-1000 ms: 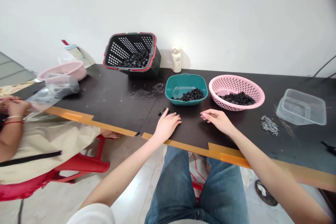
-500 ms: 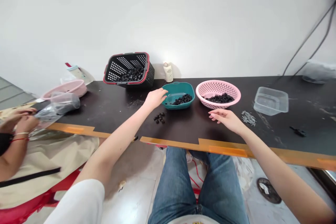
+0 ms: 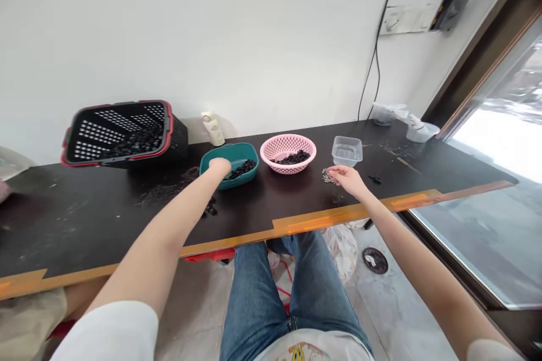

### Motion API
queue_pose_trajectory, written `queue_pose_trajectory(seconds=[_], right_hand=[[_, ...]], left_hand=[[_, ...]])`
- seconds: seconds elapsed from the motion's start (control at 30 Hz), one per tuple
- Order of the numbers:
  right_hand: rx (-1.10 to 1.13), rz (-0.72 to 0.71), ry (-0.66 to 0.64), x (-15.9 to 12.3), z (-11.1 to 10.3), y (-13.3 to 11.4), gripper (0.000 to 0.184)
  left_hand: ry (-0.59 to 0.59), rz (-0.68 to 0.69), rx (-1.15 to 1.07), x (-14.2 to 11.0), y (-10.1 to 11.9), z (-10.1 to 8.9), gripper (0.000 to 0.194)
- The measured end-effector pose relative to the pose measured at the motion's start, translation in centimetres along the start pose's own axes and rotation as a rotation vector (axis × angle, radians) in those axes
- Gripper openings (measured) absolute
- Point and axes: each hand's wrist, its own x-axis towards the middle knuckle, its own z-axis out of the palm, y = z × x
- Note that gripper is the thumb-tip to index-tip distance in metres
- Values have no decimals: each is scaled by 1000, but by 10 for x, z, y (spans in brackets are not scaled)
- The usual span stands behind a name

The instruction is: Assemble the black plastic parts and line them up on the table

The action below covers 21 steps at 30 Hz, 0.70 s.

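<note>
The person's left hand [image 3: 219, 167] dips over the rim into a teal plastic tray [image 3: 246, 181], curled downward with its fingers out of sight, just beside a heap of small black pieces [image 3: 242, 169] in the tray; I cannot tell whether it is clenched on any of them. A few more black pieces [image 3: 210, 209] lie loose on the black surface [image 3: 68, 208], just below that wrist. The right hand [image 3: 345, 178] stretches out farther along, its fingertips [image 3: 332, 169] touching or just beside a small pile of slim grey pieces [image 3: 327, 176]; I cannot tell whether it is pinching any, though it looks loosely curled. Just beyond that pile sits a clear plastic container [image 3: 347, 150], and a small black object [image 3: 375, 179] lies to the right of the hand. Between the hands, a round pink perforated basket [image 3: 288, 142] holds more black pieces [image 3: 292, 157]. Left of the tray, a black perforated basket with a red rim [image 3: 121, 131] sits tipped toward the person, black pieces heaped inside, and a white bottle [image 3: 213, 131] stands behind the tray.
</note>
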Motion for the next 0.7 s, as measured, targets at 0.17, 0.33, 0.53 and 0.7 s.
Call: queue_pose_trajectory(seconds=[0.17,0.33,0.53,0.7], right_hand=[[-395,35,42,28,2,-5,23],[-591,148,39,37,24,-21,22],[-668,284,76,45,37,-35,30],[-687,261,104,39,39,-31,25]], left_hand=[[152,28,42,-37,24,-12,41],[252,250,-160,-105,65,19,51],[224,236,-525,-155,81,91,32],[272,225,-678,-162,75,105,33]])
